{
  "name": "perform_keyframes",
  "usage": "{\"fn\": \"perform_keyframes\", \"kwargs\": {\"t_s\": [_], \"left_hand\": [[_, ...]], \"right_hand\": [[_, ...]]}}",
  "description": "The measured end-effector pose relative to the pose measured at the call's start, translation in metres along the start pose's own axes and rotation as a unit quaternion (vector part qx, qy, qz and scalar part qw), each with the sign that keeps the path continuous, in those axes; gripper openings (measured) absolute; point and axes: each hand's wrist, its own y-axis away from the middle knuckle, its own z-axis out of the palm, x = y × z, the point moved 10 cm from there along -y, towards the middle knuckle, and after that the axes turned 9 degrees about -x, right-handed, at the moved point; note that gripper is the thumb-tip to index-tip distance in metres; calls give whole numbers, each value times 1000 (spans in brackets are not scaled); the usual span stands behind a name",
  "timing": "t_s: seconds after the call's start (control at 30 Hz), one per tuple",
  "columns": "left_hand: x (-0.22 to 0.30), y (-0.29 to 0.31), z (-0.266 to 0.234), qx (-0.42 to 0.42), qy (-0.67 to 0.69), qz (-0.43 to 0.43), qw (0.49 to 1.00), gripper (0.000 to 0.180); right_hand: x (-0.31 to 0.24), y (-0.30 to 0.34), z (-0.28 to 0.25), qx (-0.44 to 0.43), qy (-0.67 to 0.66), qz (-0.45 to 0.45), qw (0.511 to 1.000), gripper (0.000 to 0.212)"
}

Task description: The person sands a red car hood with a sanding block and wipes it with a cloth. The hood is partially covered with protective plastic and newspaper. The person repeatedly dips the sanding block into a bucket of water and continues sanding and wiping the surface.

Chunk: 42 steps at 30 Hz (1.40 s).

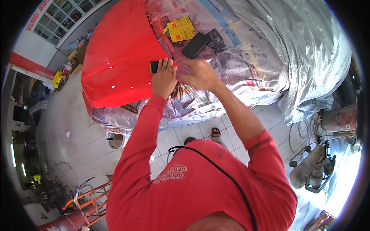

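Observation:
On the edge of a glossy red car hood (119, 57), my left hand (165, 79) presses a black sanding pad with a yellow edge (154, 66), its fingers lying over the pad. Close beside it, my right hand (200, 75) is smeared by motion and closed around a small purple thing (184, 70), whose kind I cannot make out. Beyond my hands, yellow sandpaper sheets (182, 30) rest on the covered part of the car. A dark rectangular block (196, 45) lies near them, next to a crumpled black piece (217, 41).
Newspaper and clear plastic film (246, 73) cover the car beside the hood, with silvery sheeting (308, 42) at the right. A compressor (312, 169) stands on the right, near loose hoses. At the lower left is an orange metal frame (92, 202). A white bucket (115, 141) sits below the hood.

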Motion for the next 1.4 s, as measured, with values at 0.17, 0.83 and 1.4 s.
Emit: {"fn": "perform_keyframes", "kwargs": {"t_s": [0.17,0.83,1.4], "left_hand": [[46,14,5,-42,84,-66,993,43],[11,-2,5,-57,99,-203,973,52],[8,-8,19,-99,113,-184,971,55]], "right_hand": [[-10,-75,-24,-31,-27,-45,998,37],[121,-25,-31,-34,-310,-7,950,37],[107,-17,-37,27,-303,-162,939,36]]}}
